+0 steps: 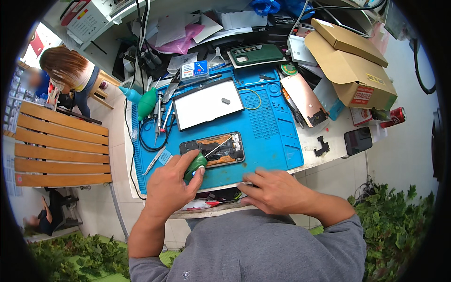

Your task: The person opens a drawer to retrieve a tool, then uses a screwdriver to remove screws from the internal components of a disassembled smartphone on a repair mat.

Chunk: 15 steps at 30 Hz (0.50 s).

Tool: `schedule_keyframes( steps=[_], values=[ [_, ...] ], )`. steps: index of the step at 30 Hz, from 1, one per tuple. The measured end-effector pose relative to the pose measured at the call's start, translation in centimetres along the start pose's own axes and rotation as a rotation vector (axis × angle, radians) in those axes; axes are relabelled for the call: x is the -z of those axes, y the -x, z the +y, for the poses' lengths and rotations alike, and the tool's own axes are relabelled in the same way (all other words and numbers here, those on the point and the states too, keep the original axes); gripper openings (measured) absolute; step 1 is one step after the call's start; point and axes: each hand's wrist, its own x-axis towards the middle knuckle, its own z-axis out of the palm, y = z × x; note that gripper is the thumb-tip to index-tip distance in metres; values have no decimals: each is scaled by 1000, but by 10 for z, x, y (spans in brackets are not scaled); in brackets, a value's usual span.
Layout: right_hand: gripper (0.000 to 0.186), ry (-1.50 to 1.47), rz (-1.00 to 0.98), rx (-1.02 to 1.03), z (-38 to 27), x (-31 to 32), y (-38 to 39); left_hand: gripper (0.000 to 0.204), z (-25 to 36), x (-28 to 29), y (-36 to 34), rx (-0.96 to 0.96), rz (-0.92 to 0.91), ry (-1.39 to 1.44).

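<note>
On the blue repair mat [197, 138] lies an opened phone [237, 152], its inner parts and orange-brown lining bare. My left hand [171, 183] is closed around a green-handled screwdriver [196, 164]. Its thin metal shaft slants up to the right across the phone, with the tip near the phone's upper right part. Whether the tip touches cannot be made out. My right hand [277, 190] hovers by the bench's front edge, right of the phone, slightly blurred, fingers bent and apart. Nothing shows in it. Tweezers [152, 163] lie left of the phone.
Behind the phone sits a white tray [206, 105] with a small grey piece. A green blower bulb [147, 104] and pen-like tools stand left. To the right are a copper-coloured phone panel [304, 98], a black bracket [322, 146], a dark phone [358, 141] and cardboard boxes [352, 70].
</note>
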Motion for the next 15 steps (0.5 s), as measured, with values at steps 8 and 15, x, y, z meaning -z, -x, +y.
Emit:
schedule_keyframes(
  steps=[8,15],
  values=[
    [72,171,245,-26,7,-9,-8,43,3,-3,4,71,-37,-27],
    [70,146,228,-33,7,-7,-9,40,5,-2,9,106,-16,14]
  ],
)
